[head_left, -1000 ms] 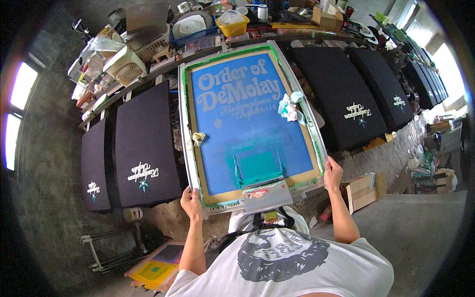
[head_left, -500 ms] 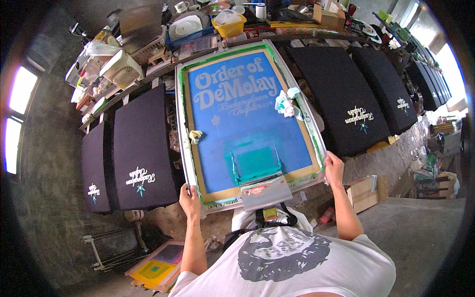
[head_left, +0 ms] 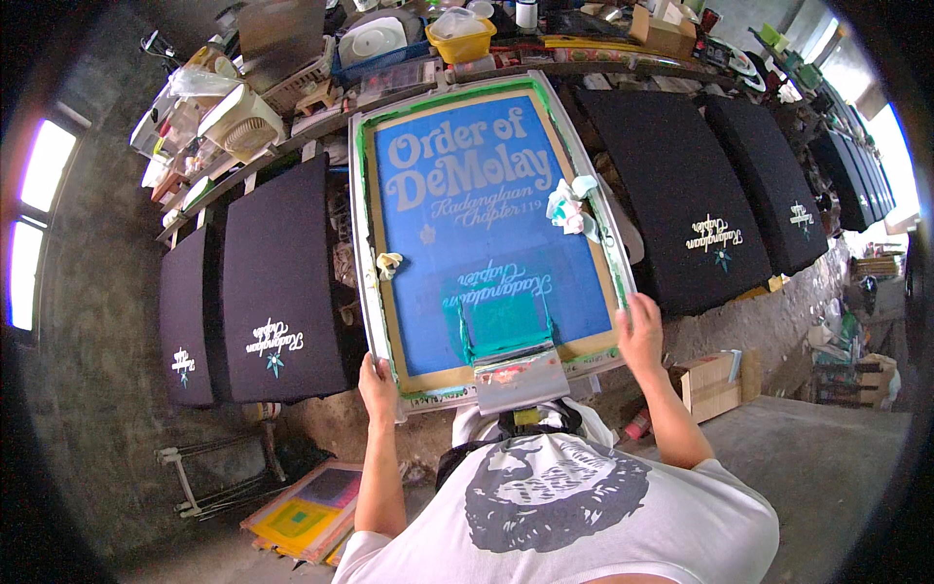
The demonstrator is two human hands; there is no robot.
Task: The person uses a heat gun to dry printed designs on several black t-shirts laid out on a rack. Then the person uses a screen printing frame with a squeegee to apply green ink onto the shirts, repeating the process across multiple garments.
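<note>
A screen-printing frame (head_left: 362,292) with blue mesh lies before me over a black-covered board, tilted a little. My left hand (head_left: 377,385) is closed round its left rail near the lower corner. My right hand (head_left: 639,336) rests at the right rail near the lower corner, fingers stretched out and apart. A grey metal squeegee (head_left: 522,382) sits on the near end of the screen, untouched by either hand. Teal ink (head_left: 504,319) spreads on the mesh in front of it. Crumpled stained paper (head_left: 569,209) lies at the screen's right side, and a smaller wad (head_left: 388,265) at the left.
Black boards with white and teal prints stand to the left (head_left: 282,282) and right (head_left: 681,195). Behind is a cluttered shelf with a yellow tub (head_left: 461,44) and a fan (head_left: 241,125). A cardboard box (head_left: 713,386) and colourful flat screens (head_left: 306,506) are on the floor.
The screen has shifted slightly, and white lettering now shows through its mesh above the ink. My right hand has loosened from the rail and its fingers have straightened; my left hand keeps its grip.
</note>
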